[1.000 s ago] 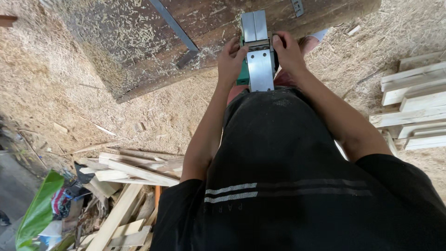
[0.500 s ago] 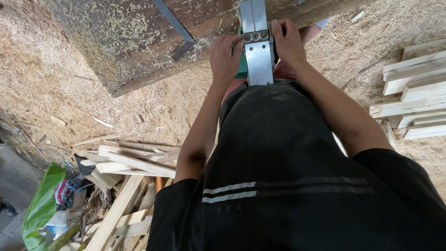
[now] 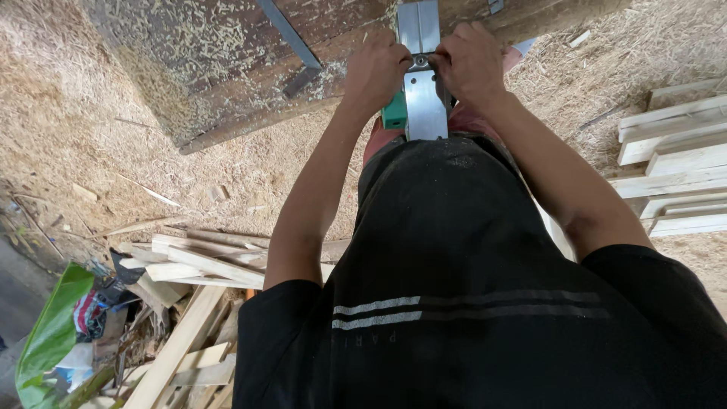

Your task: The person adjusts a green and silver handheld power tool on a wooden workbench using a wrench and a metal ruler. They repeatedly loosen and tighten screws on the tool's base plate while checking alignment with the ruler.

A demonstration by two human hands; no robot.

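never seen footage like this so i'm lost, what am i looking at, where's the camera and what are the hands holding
The camera sits on the person's head and looks straight down, so you see their black shirt and both bare arms. The left hand and right hand grip a power tool with a flat grey metal plate and a green body, turned plate-up against a worn wooden bench dusted with shavings. The ground is covered in sawdust. Loose wood offcuts lie lower left, and stacked pale boards lie to the right.

workbench ahead, stacked boards apparently right
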